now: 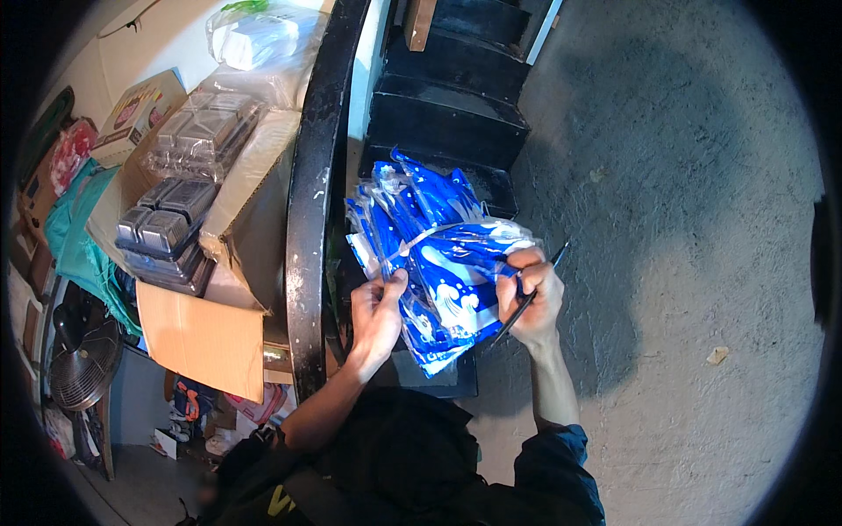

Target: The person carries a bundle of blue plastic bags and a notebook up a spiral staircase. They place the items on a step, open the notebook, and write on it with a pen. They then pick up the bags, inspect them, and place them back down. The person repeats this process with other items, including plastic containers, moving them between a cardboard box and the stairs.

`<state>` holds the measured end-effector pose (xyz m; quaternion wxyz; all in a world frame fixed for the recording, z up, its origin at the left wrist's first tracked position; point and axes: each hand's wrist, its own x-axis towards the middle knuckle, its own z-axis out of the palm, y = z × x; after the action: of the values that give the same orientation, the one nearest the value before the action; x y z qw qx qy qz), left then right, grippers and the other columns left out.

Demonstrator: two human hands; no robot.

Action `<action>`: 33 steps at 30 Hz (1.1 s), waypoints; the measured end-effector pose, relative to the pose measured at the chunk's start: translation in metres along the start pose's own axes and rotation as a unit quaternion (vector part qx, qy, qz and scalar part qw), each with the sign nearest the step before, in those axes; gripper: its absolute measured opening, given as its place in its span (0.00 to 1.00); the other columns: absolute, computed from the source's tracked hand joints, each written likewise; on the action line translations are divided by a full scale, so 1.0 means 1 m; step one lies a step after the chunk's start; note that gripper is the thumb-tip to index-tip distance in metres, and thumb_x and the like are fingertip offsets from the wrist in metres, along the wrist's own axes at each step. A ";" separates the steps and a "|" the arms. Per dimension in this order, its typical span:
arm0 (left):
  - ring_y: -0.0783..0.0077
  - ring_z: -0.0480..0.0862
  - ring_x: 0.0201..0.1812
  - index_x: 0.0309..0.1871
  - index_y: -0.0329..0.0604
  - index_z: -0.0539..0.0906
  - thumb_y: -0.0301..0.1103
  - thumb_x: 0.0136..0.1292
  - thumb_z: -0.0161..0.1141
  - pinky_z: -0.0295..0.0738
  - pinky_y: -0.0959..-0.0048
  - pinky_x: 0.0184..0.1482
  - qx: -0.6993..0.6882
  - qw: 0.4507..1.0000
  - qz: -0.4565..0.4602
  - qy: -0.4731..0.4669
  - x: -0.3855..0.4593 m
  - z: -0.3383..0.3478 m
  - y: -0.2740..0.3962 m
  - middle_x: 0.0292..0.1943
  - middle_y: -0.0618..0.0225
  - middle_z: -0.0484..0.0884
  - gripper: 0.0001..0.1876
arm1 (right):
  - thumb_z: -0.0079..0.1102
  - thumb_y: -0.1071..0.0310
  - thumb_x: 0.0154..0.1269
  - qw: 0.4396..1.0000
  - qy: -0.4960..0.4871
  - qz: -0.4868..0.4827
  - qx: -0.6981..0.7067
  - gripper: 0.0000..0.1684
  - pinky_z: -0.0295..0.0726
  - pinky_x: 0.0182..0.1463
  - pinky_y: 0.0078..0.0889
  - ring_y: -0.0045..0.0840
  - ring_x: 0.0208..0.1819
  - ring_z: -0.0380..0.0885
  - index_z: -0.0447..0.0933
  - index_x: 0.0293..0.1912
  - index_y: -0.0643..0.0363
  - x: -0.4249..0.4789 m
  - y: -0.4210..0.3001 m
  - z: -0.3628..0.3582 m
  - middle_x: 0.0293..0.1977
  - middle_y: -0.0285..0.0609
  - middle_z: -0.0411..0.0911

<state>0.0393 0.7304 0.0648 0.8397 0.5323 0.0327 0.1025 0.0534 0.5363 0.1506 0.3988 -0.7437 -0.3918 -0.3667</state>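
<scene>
A bundle of blue and white printed plastic packets (434,263) is held up in front of me, with a pale band running across it. My left hand (379,319) grips its lower left edge, the thumb lying on top. At the bundle's right side my right hand (531,299) is closed on a corner of the blue plastic. The same hand also holds a thin dark pen-like stick (515,317), which slants up to the right through the fingers.
Dark stairs (454,128) rise beyond the bundle. On the left, behind a black rail (306,263), stands an open cardboard box (200,335) with clear plastic containers (164,220). A fan (85,375) is at the far left. Rough concrete floor (717,283) spreads on the right.
</scene>
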 end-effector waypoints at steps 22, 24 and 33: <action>0.86 0.73 0.29 0.31 0.36 0.81 0.35 0.66 0.57 0.66 0.80 0.34 -0.017 1.000 -0.024 0.007 -0.001 0.004 0.009 0.28 0.73 0.80 0.12 | 0.65 0.73 0.50 0.990 -0.138 -0.020 0.012 0.04 0.74 0.53 0.36 0.34 0.50 0.74 0.77 0.26 0.55 0.009 0.009 -0.008 0.26 0.33 0.80; 0.86 0.71 0.27 0.33 0.34 0.82 0.38 0.67 0.56 0.66 0.80 0.30 -0.006 1.000 -0.014 0.006 0.000 0.004 0.006 0.27 0.73 0.79 0.14 | 0.65 0.73 0.49 0.988 -0.153 -0.012 0.014 0.06 0.72 0.55 0.38 0.30 0.46 0.75 0.79 0.30 0.55 0.010 0.005 -0.008 0.25 0.33 0.79; 0.86 0.70 0.25 0.29 0.35 0.81 0.39 0.66 0.57 0.63 0.80 0.28 -0.017 1.000 0.003 0.016 0.006 0.001 0.000 0.24 0.74 0.78 0.15 | 0.75 0.37 0.37 0.959 -0.271 0.025 -0.078 0.46 0.57 0.66 0.49 0.35 0.52 0.75 0.70 0.48 0.59 0.023 -0.027 -0.016 0.31 0.40 0.81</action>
<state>0.0455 0.7306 0.0651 0.8476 0.5164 0.0428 0.1141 0.0360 0.5386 0.1848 0.2275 -0.8535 -0.4364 -0.1711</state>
